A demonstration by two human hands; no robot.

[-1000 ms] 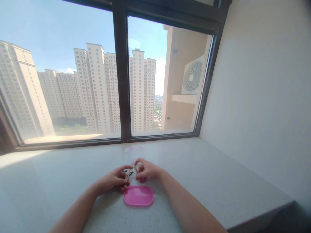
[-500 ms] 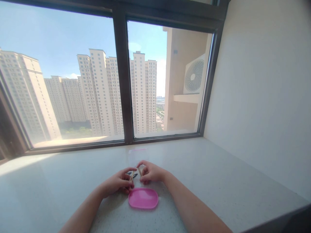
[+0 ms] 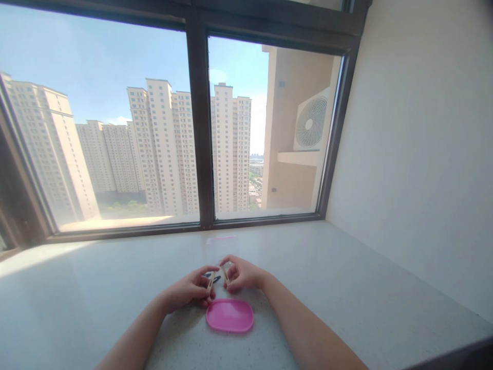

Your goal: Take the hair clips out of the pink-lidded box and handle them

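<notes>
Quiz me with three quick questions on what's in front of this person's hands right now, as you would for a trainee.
1. What colour is the strip along the far edge of the clear plastic bag on the countertop?
2. True or false: the left hand and the right hand each pinch a small wooden piece.
3. Which lies nearest the person's body?
A. The pink oval dish
B. The clear plastic bag
C. The small dark objects

Key: 1. Pink. 2. True. 3. A.
</notes>
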